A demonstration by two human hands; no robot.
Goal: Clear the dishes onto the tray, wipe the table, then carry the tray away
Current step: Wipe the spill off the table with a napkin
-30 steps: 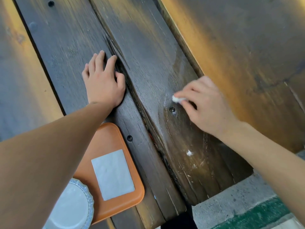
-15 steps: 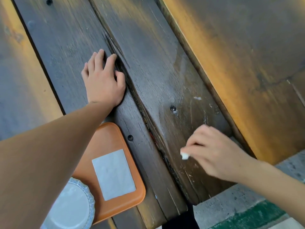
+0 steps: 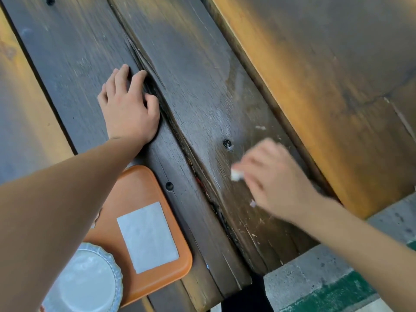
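My right hand is blurred with motion and pinches a small white wad of tissue against a dark plank of the wooden table. My left hand lies flat, fingers together, on the neighbouring plank near the crack between boards. The orange tray sits at the near left, under my left forearm. On it lie a white paper rectangle and a white plate with a scalloped rim, partly hidden by my arm.
White tissue crumbs dot the plank around my right hand. A bolt head sits in the plank and a hole beside the tray. The table's near edge drops to a grey concrete floor with a green stripe.
My right hand swept the tissue toward the near edge, then came back up the plank toward the bolt. My left hand and the tray have stayed in place.
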